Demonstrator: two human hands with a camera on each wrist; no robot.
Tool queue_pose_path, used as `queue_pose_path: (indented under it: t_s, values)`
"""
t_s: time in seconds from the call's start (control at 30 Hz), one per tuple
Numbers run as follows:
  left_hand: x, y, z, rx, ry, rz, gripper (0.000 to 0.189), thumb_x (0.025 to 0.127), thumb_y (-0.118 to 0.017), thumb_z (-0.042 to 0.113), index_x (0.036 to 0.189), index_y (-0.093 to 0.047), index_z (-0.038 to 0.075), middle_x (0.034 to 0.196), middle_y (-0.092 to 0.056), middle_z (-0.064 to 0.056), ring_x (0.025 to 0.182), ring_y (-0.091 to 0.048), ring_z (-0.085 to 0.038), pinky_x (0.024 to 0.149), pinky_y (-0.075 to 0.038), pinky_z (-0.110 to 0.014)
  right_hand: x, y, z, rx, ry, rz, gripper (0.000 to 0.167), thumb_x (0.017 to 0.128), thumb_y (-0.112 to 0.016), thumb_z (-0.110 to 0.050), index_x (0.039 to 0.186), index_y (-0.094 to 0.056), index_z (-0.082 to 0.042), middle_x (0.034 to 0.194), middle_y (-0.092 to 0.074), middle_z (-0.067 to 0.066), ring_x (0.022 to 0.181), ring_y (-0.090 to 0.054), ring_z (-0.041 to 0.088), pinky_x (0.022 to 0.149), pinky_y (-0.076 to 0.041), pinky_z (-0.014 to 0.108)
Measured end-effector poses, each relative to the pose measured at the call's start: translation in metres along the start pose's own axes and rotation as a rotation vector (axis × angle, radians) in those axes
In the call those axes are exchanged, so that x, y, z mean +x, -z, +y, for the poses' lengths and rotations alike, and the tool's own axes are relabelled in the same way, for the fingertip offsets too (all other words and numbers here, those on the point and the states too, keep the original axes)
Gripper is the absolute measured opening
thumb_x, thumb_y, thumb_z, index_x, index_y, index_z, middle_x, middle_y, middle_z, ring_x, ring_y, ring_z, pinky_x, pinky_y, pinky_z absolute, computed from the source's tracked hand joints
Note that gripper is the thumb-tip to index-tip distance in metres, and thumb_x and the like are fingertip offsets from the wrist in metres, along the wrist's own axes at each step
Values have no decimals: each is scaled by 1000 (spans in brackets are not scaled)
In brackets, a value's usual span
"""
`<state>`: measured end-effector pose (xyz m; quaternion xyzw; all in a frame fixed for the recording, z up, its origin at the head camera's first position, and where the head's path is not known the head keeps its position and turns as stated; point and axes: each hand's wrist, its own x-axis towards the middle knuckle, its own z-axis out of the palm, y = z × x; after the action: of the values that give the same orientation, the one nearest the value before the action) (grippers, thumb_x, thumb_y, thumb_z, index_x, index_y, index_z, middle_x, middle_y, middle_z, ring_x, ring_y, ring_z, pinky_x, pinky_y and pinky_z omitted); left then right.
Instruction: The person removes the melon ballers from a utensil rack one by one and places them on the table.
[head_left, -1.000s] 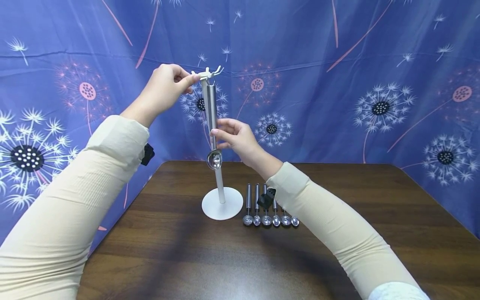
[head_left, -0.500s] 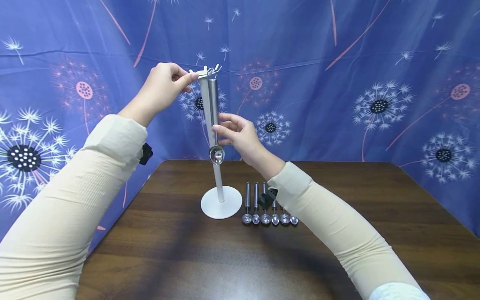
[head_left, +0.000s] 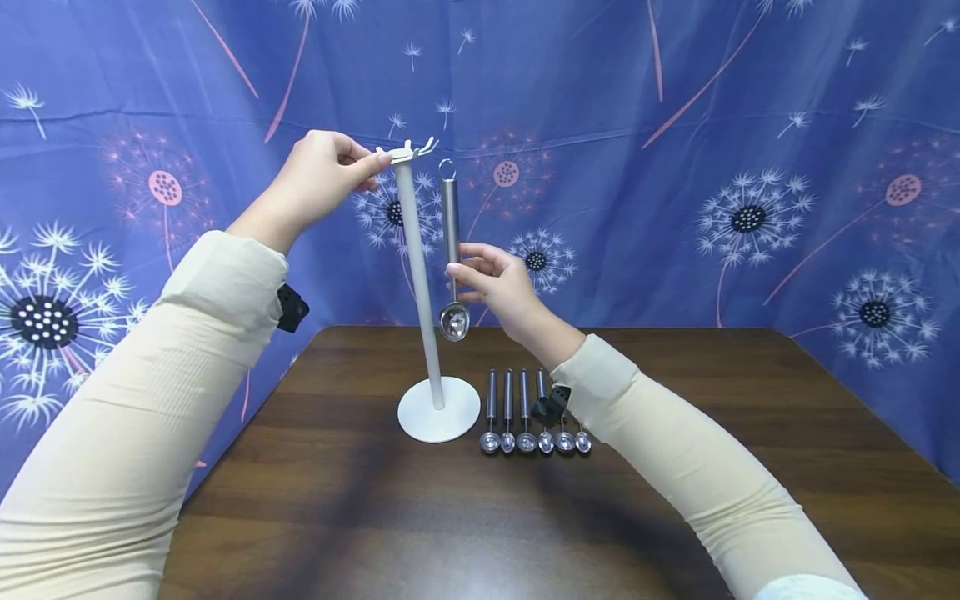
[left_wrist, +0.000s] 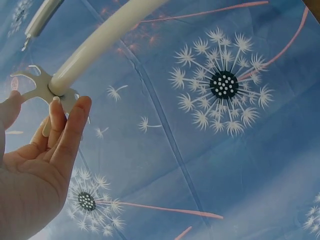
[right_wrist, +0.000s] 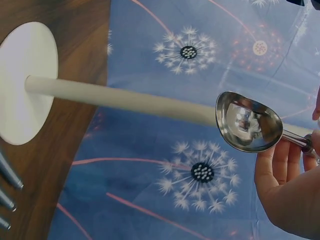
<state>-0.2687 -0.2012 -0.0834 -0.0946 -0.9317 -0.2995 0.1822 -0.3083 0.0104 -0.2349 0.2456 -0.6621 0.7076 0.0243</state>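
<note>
A white stand rises from a round base (head_left: 420, 421) on the table, its pole (head_left: 421, 283) leaning slightly left in the head view. Thumb and fingers of my left hand (head_left: 318, 183) pinch an arm of the branched hook top (head_left: 408, 154); the left wrist view shows them around the hook top (left_wrist: 42, 85). My right hand (head_left: 506, 292) holds a metal scoop (head_left: 450, 217) upright by its lower handle, just right of the pole. A ring at the handle's top hangs apart from the hooks. The scoop's shiny bowl (right_wrist: 247, 122) faces the right wrist camera.
Several metal scoops and spoons (head_left: 527, 442) lie in a row right of the base, partly hidden by the black wrist camera (head_left: 551, 406). The brown wooden table (head_left: 465, 517) ends at a blue dandelion-print cloth (head_left: 615, 208) behind.
The scoop was at the pole with its ring among the hooks; it rose slightly, then moved right and down, off the hooks, in my right hand. My left hand keeps its hold.
</note>
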Motion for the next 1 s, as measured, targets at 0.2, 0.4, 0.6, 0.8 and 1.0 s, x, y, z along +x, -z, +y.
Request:
queue_pose_path:
  t_s: [0.2, 0.4, 0.6, 0.8, 1.0]
  values:
    - [0, 1, 0, -8, 10, -6, 56, 94, -56, 50, 124, -64, 3, 84, -71, 6, 89, -61, -7, 99, -44, -40, -5, 17, 6, -31, -42, 25, 39, 93, -66, -12, 131, -57, -4, 99, -64, 1, 98, -66, 22, 82, -60, 33]
    - [0, 4, 3, 2, 25, -24, 57, 93, -57, 51, 125, -63, 4, 94, -72, 0, 101, -60, -15, 105, -41, -44, -12, 38, 13, -35, -82, 77, 41, 93, -66, -12, 132, -56, -4, 97, -64, -3, 97, -65, 20, 79, -60, 30]
    - [-1, 9, 7, 39, 26, -50, 58, 94, -55, 52, 125, -63, 4, 80, -65, 12, 117, -54, -24, 108, -37, -47, -18, 61, 23, -61, -112, 129, 43, 93, -66, -12, 133, -55, -3, 96, -64, -5, 93, -66, 13, 79, -59, 27]
    - [-3, 10, 8, 50, 25, -52, 57, 95, -53, 52, 125, -62, 5, 86, -67, 8, 117, -54, -25, 108, -37, -48, -26, 82, 35, -133, -121, 176, 44, 93, -67, -14, 134, -55, -4, 99, -63, -4, 92, -66, 12, 80, -59, 27]
    - [-5, 7, 8, 48, 19, -37, 58, 95, -51, 54, 127, -59, 6, 107, -68, -5, 112, -56, -23, 107, -38, -47, -34, 101, 47, -165, -169, 232, 46, 92, -68, -17, 135, -55, -5, 101, -61, -4, 94, -64, 11, 85, -58, 30]
